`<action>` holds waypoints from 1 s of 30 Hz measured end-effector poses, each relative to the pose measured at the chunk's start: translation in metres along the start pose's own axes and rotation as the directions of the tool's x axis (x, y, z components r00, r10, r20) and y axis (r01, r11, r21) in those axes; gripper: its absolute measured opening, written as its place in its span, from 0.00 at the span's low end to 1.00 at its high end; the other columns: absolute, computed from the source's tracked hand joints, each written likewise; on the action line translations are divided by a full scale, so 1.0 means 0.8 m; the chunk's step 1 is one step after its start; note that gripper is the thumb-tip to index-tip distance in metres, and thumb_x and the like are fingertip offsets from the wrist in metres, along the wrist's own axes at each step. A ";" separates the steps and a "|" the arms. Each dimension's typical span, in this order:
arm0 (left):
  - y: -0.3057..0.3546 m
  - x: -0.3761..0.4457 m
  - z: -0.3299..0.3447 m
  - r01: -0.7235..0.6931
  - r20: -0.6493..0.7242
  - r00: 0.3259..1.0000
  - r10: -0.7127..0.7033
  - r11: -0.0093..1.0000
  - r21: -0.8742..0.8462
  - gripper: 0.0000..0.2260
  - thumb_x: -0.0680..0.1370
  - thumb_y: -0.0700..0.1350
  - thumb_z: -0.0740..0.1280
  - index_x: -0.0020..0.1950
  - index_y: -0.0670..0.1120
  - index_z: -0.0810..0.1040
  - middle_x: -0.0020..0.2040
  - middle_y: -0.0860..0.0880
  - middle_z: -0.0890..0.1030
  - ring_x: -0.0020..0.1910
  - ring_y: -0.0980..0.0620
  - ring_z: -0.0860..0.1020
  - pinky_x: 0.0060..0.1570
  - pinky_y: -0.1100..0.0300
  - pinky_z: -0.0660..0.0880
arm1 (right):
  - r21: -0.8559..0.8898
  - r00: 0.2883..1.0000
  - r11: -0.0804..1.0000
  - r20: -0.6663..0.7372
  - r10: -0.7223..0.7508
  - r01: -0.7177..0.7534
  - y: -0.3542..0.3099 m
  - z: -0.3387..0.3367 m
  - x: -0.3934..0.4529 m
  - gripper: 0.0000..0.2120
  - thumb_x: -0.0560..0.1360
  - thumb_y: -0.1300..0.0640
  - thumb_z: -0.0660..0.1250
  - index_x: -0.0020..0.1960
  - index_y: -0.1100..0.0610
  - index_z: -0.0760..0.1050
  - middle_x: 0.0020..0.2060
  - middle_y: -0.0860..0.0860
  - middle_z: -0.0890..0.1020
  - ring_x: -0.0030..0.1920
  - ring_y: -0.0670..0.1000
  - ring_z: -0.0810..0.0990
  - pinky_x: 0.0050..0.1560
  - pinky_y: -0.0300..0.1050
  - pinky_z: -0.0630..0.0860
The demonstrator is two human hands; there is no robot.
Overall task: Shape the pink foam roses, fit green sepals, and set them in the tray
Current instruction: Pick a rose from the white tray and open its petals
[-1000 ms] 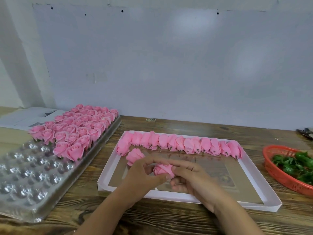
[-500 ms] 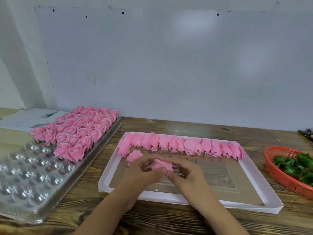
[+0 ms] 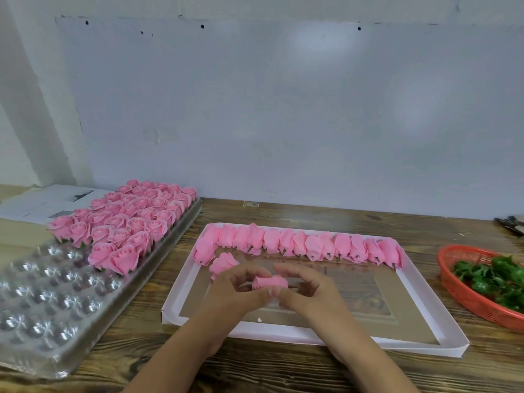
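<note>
A single pink foam rose is held between two bare hands just above a shallow pink-rimmed box lid on a wooden table. The left hand is curled round the bud from its own side, fingertips pinching the petals; the right hand pinches the other end, though the exact finger contact is blurred.

The rose is judged to be very light and soft, easily dented or torn, so a gentle hold at the base is likely wanted, with the petals eased open by the fingertips rather than squeezed.

A row of unshaped buds is laid along the far edge of the lid, with one more bud lying loose just beside the left hand. To the left, a clear plastic cavity tray is seen, its far part filled with finished roses and its near cavities bare. At the right edge, green sepals are heaped in an orange basket, well apart from both hands.
</note>
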State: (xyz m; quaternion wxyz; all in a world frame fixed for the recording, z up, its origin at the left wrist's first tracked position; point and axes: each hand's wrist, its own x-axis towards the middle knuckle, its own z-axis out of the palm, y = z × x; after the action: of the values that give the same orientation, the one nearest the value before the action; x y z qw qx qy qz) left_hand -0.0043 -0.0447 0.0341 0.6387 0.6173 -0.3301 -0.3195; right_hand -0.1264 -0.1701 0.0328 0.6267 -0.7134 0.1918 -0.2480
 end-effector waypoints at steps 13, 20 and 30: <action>-0.007 0.001 -0.004 -0.026 0.028 0.999 0.026 1.000 -0.002 0.10 0.72 0.36 0.77 0.46 0.52 0.86 0.45 0.49 0.86 0.45 0.53 0.84 0.45 0.65 0.78 | 0.195 0.989 0.970 0.046 0.141 -0.148 -0.002 -0.003 -0.001 0.09 0.77 0.62 0.68 0.48 0.51 0.85 0.38 0.53 0.85 0.37 0.48 0.82 0.41 0.41 0.80; -0.009 0.004 -0.005 0.018 -0.033 0.999 -0.018 1.000 0.005 0.09 0.70 0.42 0.79 0.47 0.53 0.86 0.40 0.55 0.84 0.40 0.60 0.81 0.42 0.68 0.77 | -0.074 0.999 0.997 0.042 -0.007 0.010 -0.003 -0.002 -0.003 0.15 0.73 0.58 0.74 0.52 0.38 0.82 0.40 0.58 0.84 0.38 0.53 0.79 0.44 0.49 0.76; -0.008 0.003 -0.004 -0.050 -0.006 0.999 0.050 0.999 0.016 0.13 0.66 0.48 0.78 0.50 0.54 0.86 0.48 0.51 0.86 0.48 0.55 0.84 0.48 0.63 0.79 | 0.165 0.996 0.983 0.038 0.076 -0.082 -0.005 -0.001 -0.003 0.11 0.77 0.66 0.68 0.51 0.52 0.84 0.36 0.54 0.83 0.37 0.50 0.82 0.42 0.43 0.81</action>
State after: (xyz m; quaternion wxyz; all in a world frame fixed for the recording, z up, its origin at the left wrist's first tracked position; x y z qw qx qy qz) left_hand -0.0007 -0.0450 0.0280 0.6427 0.6150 -0.3458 -0.2987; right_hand -0.1292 -0.1686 0.0362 0.6963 -0.6543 0.1888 -0.2268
